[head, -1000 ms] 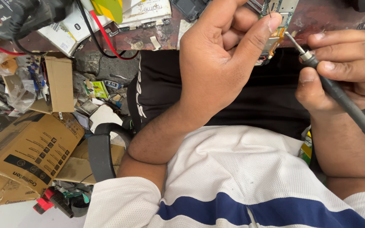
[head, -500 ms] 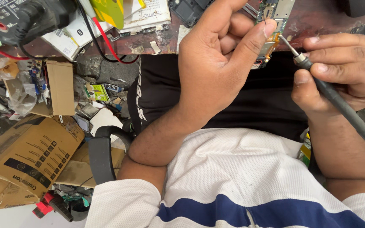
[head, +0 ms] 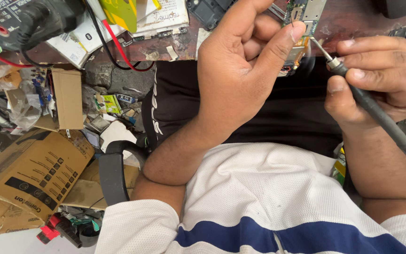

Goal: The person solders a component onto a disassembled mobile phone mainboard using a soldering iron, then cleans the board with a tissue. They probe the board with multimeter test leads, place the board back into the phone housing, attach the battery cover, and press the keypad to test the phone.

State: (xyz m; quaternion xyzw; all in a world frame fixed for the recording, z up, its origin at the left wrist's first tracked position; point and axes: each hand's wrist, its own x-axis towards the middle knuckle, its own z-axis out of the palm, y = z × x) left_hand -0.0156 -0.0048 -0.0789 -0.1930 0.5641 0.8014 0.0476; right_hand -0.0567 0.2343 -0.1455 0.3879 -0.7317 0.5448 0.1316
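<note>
My left hand (head: pixel 243 70) is closed around a small green and gold circuit board (head: pixel 301 28), pinching it between thumb and fingers over my lap at the edge of the reddish workbench. My right hand (head: pixel 381 77) grips a dark soldering iron (head: pixel 372 106) like a pen. Its thin metal tip (head: pixel 319 48) touches the board's edge just beside my left thumb. A faint wisp of smoke hangs around the tip. The lower part of the board is hidden behind my thumb.
A black multimeter (head: pixel 22 21) with red and black leads lies at the top left of the bench, beside papers and a yellow-green piece (head: pixel 121 14). Cardboard boxes (head: pixel 29 178), wrappers and scrap cover the floor at left. A black chair arm (head: pixel 113 169) stands by my left elbow.
The soldering iron tip has stayed at the board's edge while both hands shifted slightly. The view moved a little; otherwise the grip of each hand is the same.
</note>
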